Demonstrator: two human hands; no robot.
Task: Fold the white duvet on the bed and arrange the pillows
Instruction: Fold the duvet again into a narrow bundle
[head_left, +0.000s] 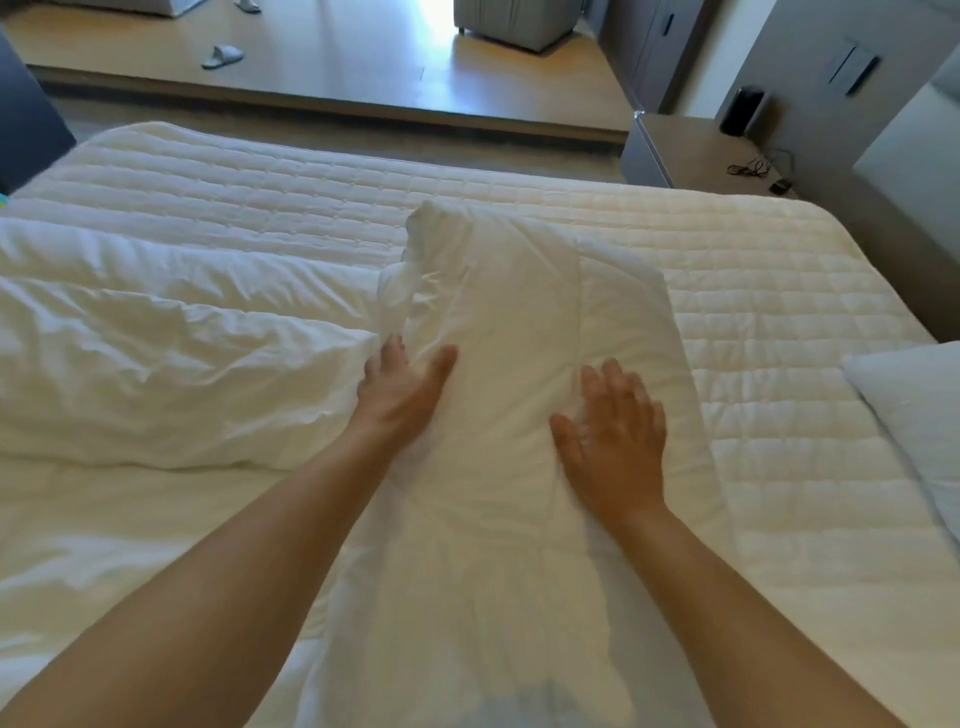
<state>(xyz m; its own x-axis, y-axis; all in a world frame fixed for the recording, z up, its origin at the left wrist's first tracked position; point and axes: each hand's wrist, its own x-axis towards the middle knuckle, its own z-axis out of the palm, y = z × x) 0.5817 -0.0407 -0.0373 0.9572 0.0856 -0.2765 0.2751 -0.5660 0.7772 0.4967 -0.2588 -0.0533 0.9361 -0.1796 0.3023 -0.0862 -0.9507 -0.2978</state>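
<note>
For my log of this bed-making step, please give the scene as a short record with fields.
surface: quilted mattress pad, mostly bare
duvet: folded strip of white duvet down the middle, rest bunched at left
left hand: left hand flat on the fold's left edge
right hand: right hand flat on top, blurred
pillow: pillow at right edge
floor: white slipper

A bedroom: quilted bed (519, 208), nightstand (675, 150), slippers (222, 55) on wooden floor (363, 57).
</note>
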